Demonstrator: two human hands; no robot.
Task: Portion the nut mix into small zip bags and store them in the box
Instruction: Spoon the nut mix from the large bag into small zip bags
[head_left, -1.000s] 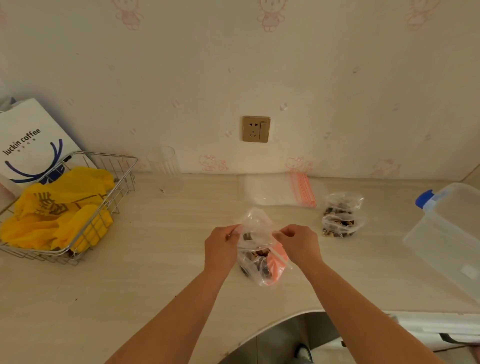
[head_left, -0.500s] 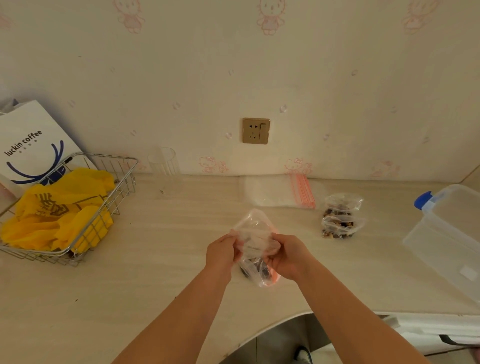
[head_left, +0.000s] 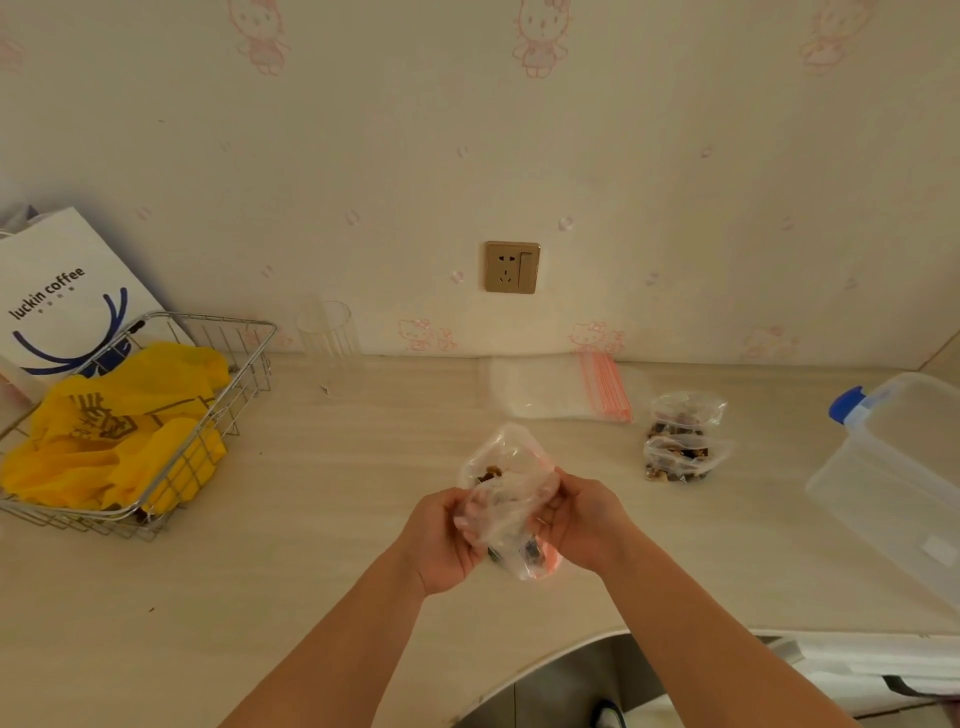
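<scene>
Above the middle of the table I hold a clear plastic bag of nut mix (head_left: 506, 493) between both hands. My left hand (head_left: 441, 540) grips its left side and my right hand (head_left: 584, 525) grips its right side. A small zip bag with an orange-red strip (head_left: 540, 564) hangs below, pressed between my hands. Two filled small bags (head_left: 680, 436) lie stacked to the right. A pile of empty zip bags with red strips (head_left: 563, 387) lies near the wall. The clear plastic box (head_left: 893, 488) with a blue clip stands at the far right.
A wire basket (head_left: 244, 384) holding yellow bags (head_left: 114, 436) sits at the left, with a white paper coffee bag (head_left: 57, 296) behind it. A clear cup (head_left: 330, 338) stands by the wall. The table's curved front edge (head_left: 571, 649) runs below my right arm.
My hands have come closer together and dropped slightly. The nut bag is now bunched and crumpled between them, and the small zip bag is mostly covered.
</scene>
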